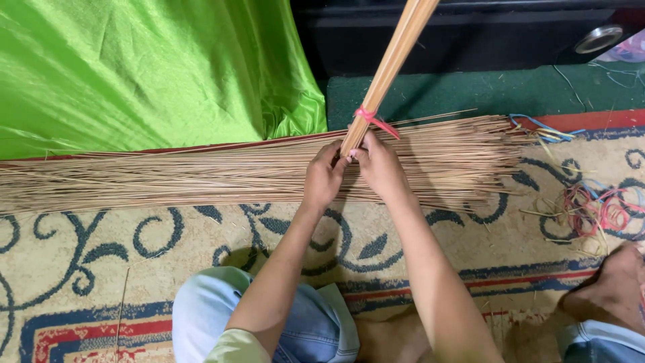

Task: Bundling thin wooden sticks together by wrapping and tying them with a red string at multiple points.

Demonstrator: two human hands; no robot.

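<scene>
Across the upper left of the frame lies a bright green satin cloth, draped down to the floor. Below it a long loose layer of thin sticks runs from the left edge to right of centre, lying flat on a cream carpet with blue scrolls.

Just left of centre, the left hand has its fingers curled closed around the lower end of a tied stick bundle. The bundle rises at a slant from the hands to the top edge of the frame, right of centre, and a pink band circles it just above the fingers, one tail hanging right. The right hand presses against the same butt end from the other side, fingers closed on it, the two thumbs touching.

To square the end well, it seems best to keep both grips tight below the band so no stick slides out, and to hold the bundle clear of the loose layer beneath.

At the right, coloured bands and strings lie tangled on the carpet, blue and yellow strands sit at the pile's tip, and a bare foot rests in the lower right corner.
</scene>
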